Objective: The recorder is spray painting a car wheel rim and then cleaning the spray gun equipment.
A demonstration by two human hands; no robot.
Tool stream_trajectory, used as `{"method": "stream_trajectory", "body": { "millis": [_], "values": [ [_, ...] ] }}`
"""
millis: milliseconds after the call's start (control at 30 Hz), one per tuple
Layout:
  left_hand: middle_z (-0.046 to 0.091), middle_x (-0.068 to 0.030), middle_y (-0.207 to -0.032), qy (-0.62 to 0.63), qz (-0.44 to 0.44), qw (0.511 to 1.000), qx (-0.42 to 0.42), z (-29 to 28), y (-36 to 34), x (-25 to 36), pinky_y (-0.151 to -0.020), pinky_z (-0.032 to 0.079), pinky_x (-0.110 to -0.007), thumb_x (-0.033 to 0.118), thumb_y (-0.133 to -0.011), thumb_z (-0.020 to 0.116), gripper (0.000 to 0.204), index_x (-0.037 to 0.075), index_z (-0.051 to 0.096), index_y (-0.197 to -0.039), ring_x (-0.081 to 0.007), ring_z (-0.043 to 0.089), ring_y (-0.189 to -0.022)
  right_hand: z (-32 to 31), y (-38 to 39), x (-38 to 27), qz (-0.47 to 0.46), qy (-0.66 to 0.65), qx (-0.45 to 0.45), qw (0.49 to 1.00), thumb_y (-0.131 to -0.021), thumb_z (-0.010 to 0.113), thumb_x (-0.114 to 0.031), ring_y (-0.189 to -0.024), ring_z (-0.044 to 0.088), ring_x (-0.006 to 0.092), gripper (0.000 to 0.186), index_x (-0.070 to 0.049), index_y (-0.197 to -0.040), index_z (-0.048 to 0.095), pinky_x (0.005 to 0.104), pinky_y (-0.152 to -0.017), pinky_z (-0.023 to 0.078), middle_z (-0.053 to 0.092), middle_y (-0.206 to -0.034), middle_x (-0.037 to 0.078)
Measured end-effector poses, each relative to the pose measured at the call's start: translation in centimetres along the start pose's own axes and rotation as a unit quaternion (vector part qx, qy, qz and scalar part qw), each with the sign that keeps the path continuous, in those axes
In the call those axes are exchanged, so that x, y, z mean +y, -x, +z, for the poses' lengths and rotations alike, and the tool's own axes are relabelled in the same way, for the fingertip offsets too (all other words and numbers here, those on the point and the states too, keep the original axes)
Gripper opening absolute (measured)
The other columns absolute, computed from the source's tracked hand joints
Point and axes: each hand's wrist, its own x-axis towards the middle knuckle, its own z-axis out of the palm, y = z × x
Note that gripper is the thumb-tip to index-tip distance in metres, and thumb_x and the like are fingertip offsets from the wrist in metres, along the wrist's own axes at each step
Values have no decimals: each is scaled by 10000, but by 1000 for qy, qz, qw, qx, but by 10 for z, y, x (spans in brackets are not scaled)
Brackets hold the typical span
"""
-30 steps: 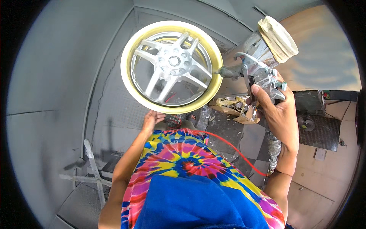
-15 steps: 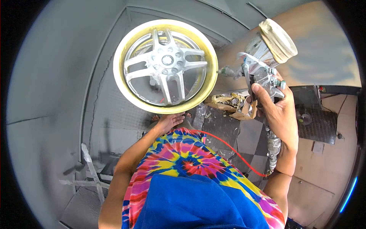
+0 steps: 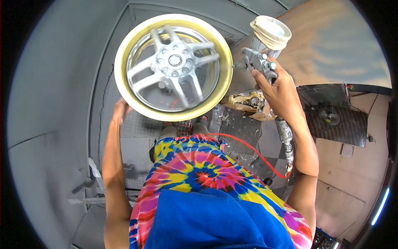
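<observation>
A silver alloy wheel [image 3: 173,66] with a yellow masked rim stands face-up in front of me, blurred as if spinning. My left hand [image 3: 119,111] is at its lower left edge, fingers apart, touching or just off the rim. My right hand [image 3: 281,92] grips a metal spray gun [image 3: 260,61] with a cream cup on top, its nozzle aimed at the wheel's right side. A foil-wrapped hose [image 3: 286,139] hangs below the gun, and a thin red line [image 3: 248,149] runs from it past my tie-dye shirt.
Grey booth walls [image 3: 54,103] curve around the left and back. Crumpled paper scraps [image 3: 248,103] lie on the floor by the wheel. A dark grate [image 3: 331,120] and tan floor lie to the right. A grey metal stand [image 3: 97,178] is at lower left.
My left hand has swept from under the wheel to its lower left edge, and the wheel has turned. The spray gun has moved slightly left toward the wheel.
</observation>
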Motion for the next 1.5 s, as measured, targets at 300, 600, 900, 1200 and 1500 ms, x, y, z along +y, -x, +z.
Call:
{"method": "stream_trajectory", "body": {
  "millis": [300, 600, 900, 1200, 1500],
  "values": [
    [689, -1, -905, -41, 19, 996, 83, 5, -1, -23, -697, 470, -276, 326, -973, 561, 286, 77, 676, -1054, -89, 602, -778, 0, -6, 4, 9, 1, 15, 1000, -915, 655, -180, -586, 601, 262, 358, 30, -1190, 565, 381, -637, 482, 645, -716, 200],
    [692, -75, -920, 2, -11, 993, 120, 66, 67, -62, -722, 512, -281, 388, -1006, 453, 428, 12, 654, -1054, -133, 629, -777, -5, -9, 3, 22, 8, 17, 1000, -927, 637, -209, -554, 560, 182, 377, 31, -1209, 567, 350, -603, 471, 652, -706, 145],
    [649, -178, -965, 142, -53, 985, 77, 137, 116, -97, -777, 579, -369, 361, -1040, 354, 496, -73, 586, -1101, -241, 656, -840, -9, -11, 5, 53, -3, 31, 998, -913, 654, -240, -591, 612, 171, 413, 30, -1215, 575, 322, -636, 489, 663, -699, 114],
    [691, -56, -932, -8, 232, 942, 243, 103, 54, -68, -737, 523, -307, 199, -981, 532, 300, -8, 624, -1178, -161, 646, -829, -17, -28, 1, 11, -28, 60, 998, -921, 647, -259, -663, 636, 137, 365, -20, -1195, 612, 304, -697, 492, 670, -696, 81],
    [704, -61, -934, -77, 234, 964, 98, 48, -27, 24, -764, 519, -306, 139, -940, 587, 249, -17, 668, -1117, -156, 644, -809, -9, -43, -45, -49, -130, 58, 989, -930, 648, -190, -696, 623, 79, 267, -1, -1119, 634, 269, -684, 488, 686, -788, 32]
  ]
}}
